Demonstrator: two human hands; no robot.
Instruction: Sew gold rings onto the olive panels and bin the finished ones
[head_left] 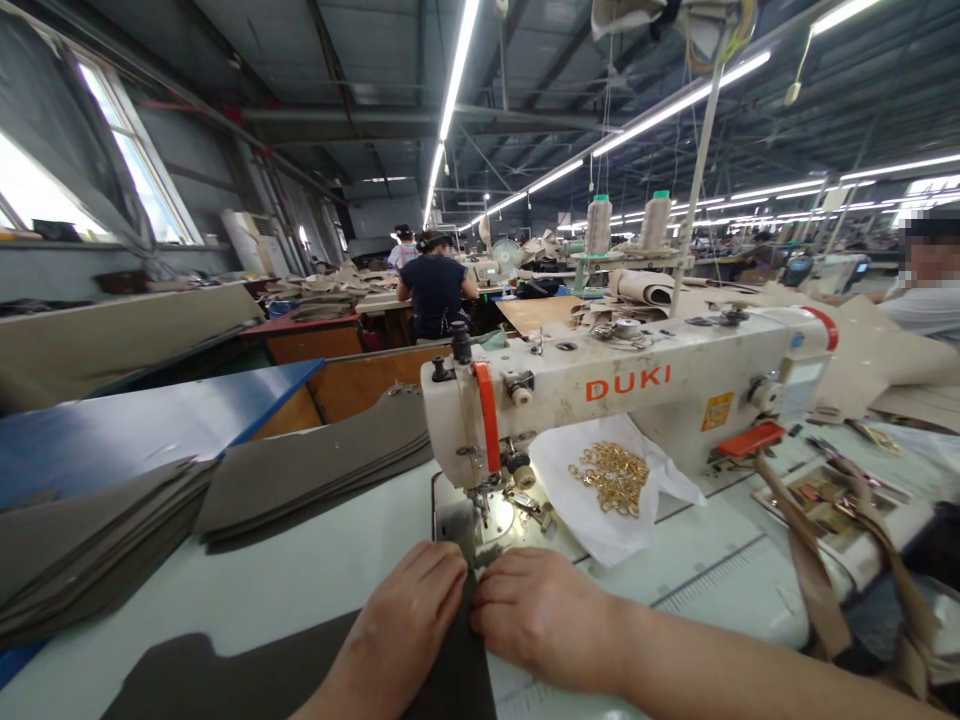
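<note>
left hand (pixel 412 610) and right hand (pixel 534 612), fingers curled, touch dark fabric (pixel 466 675).

Bright ceiling tubes (pixel 460 70), glaring windows (pixel 37 190), stretched edges

A: Which parts are obscured near 6 o'clock?
B: The dark panel (pixel 277 668) is partly covered by the left hand (pixel 412 605) and the right hand (pixel 536 610), and is cut off at the lower edge of view. The fingertips are mostly hidden.
A: And elsewhere?
B: At 8 o'clock, the panel stack (pixel 82 545) is cut off. Between 3 and 4 o'clock, the tray (pixel 847 548) is partly covered by straps (pixel 806 565); its contents cannot be identified.
</note>
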